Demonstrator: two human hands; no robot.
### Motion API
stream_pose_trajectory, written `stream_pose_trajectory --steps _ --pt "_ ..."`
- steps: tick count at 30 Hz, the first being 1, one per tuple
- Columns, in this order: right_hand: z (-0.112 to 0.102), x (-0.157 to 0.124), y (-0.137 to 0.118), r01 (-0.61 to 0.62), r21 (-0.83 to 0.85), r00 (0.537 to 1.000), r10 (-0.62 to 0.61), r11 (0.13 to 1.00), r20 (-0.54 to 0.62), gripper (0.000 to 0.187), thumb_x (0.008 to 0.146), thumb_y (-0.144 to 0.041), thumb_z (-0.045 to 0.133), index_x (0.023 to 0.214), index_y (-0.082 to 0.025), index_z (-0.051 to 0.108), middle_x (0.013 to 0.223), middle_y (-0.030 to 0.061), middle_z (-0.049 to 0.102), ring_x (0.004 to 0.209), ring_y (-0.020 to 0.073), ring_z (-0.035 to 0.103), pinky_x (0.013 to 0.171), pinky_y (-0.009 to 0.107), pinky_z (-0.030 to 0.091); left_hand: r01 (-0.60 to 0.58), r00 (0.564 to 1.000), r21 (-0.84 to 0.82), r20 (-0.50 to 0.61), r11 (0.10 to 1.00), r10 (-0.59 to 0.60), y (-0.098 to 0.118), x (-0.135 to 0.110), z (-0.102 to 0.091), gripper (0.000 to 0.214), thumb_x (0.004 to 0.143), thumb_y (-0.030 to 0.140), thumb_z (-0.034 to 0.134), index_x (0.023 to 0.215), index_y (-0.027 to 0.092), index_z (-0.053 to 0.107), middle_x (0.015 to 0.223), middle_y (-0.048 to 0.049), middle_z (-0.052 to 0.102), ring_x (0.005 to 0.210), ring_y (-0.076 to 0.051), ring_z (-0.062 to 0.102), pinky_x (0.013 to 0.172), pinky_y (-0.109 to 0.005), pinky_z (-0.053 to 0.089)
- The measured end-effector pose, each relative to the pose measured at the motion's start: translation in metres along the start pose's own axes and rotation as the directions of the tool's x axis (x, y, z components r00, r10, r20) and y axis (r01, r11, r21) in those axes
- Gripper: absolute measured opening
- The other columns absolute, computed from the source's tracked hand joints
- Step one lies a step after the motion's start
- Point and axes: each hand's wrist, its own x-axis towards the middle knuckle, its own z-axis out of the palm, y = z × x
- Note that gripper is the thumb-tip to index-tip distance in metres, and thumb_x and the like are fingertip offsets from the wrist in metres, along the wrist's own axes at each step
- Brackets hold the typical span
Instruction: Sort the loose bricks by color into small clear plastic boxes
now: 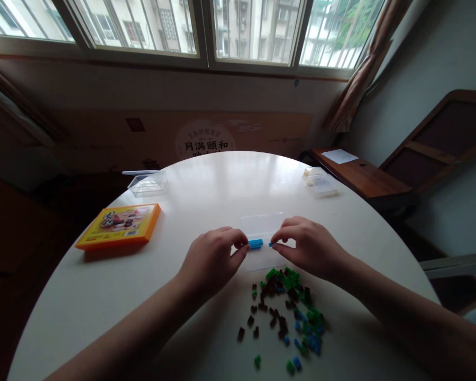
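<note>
Level blue strip (256,243), blue bit (270,244) beside

Room in a home, apparently a flat. A wide barred window (206,26) looks onto neighbouring apartment blocks (257,26), with a brown curtain (360,69) drawn to its right. Beneath stands a round white counter (222,180) scattered with toy bricks (289,307) and an orange box (121,225) — beside it, a wooden side table (365,180).

Left hand (212,260) pinches blue strip (256,243); right hand (308,246), tiny blue piece (270,244).
</note>
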Motion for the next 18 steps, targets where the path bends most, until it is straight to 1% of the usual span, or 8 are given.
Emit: stream_pose_trajectory --steps 3,8,13,18 --pt "0.0062 0.0026 0.0009 -0.040 -0.055 0.997 0.044 0.998 0.064 0.010 0.081 -0.024 0.067 0.085 -0.028 0.076 0.082 -0.0002 0.069 0.078 0.0173 0.061 0.067 0.029 0.042 0.022 0.999 0.020 0.042 1.000 -0.023 -0.0013 0.0009 0.0008 0.010 0.084 0.026 0.061 0.080 0.021 0.068 0.079 -0.0013 0.070 0.064 -0.015 0.059 0.058 -0.026 0.039" --pt "0.0100 0.0050 -0.0015 -0.049 -0.102 0.995 0.058 0.994 0.087 0.013 0.082 -0.026 0.065 0.088 -0.030 0.076 0.080 -0.0012 0.069 0.076 0.0164 0.061 0.063 0.028 0.039 0.034 0.997 0.044 0.073 0.998 -0.037 -0.0007 0.0011 -0.0002 0.011 0.084 0.028 0.059 0.078 0.021 0.066 0.077 -0.0015 0.070 0.064 -0.017 0.060 0.058 -0.026 0.039" --pt "0.0066 0.0024 -0.0031 -0.069 -0.061 0.993 0.074 0.996 0.089 0.013 0.083 -0.028 0.066 0.089 -0.031 0.077 0.080 -0.0033 0.069 0.068 0.0129 0.060 0.060 0.026 0.039 0.042 0.995 0.067 0.089 0.997 -0.048 -0.0018 0.0011 -0.0007 0.013 0.085 0.030 0.058 0.079 0.021 0.065 0.078 -0.0028 0.070 0.065 -0.017 0.060 0.057 -0.027 0.039" --pt "0.0037 -0.0004 -0.0050 -0.060 -0.025 0.991 0.062 0.998 0.118 0.015 0.085 -0.028 0.065 0.089 -0.032 0.078 0.080 -0.0027 0.069 0.065 0.0119 0.060 0.059 0.026 0.039 0.044 0.995 0.079 0.091 0.996 -0.051 -0.0020 0.0007 0.0001 0.011 0.084 0.030 0.059 0.081 0.021 0.065 0.077 -0.0027 0.070 0.063 -0.017 0.061 0.056 -0.027 0.039"
